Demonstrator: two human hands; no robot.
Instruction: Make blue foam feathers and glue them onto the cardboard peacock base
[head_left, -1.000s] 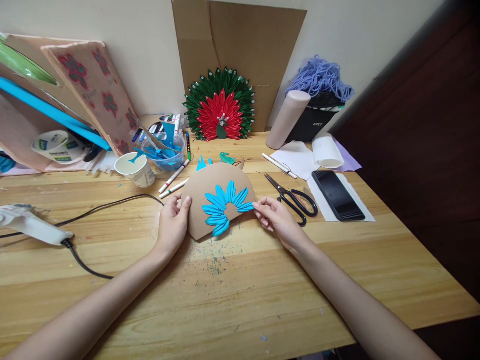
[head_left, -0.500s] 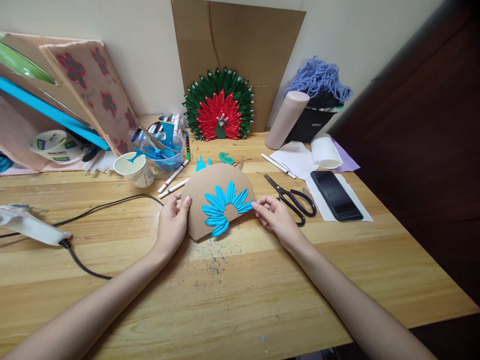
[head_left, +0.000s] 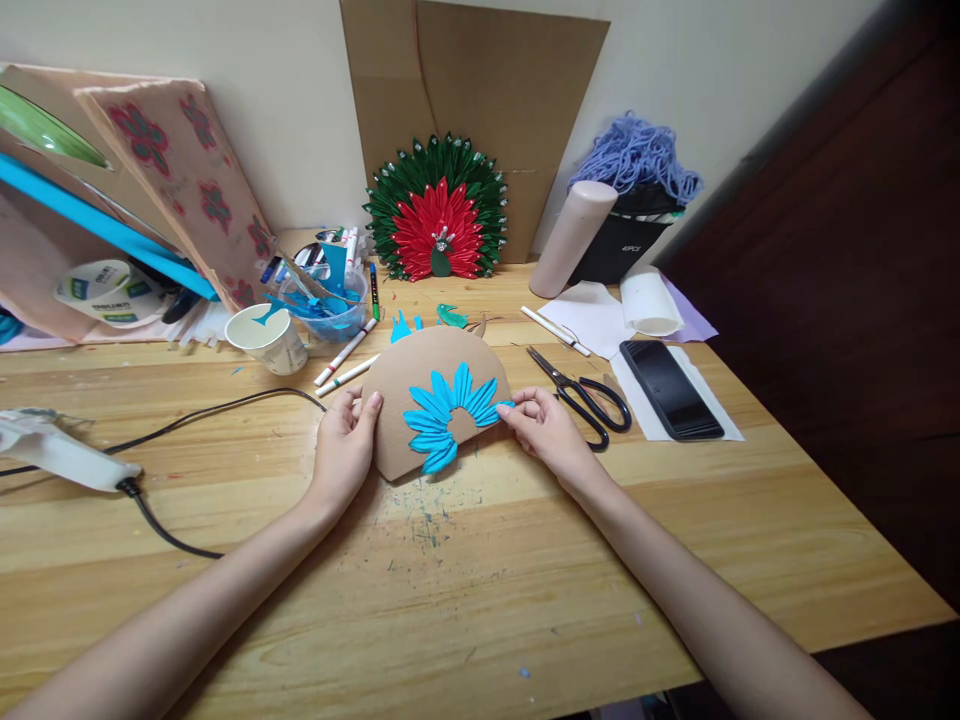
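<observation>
Carefully, the left hand (head_left: 346,437) gripped the cardboard (head_left: 395,385) while the right hand (head_left: 546,427) pinched a blue petal (head_left: 487,415); light, even pressure probably suited it best.

A black phone (head_left: 671,390) lies on white paper (head_left: 646,415), with a pale pink bottle (head_left: 574,240) and blue yarn (head_left: 637,155) beyond.

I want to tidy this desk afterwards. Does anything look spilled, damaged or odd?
Mainly the wooden tabletop: dark bluish specks are scattered across it just in front of the cardboard piece, standing out against the pale wood. They could be old paint, but I can't tell. No wet spill shows.
</observation>
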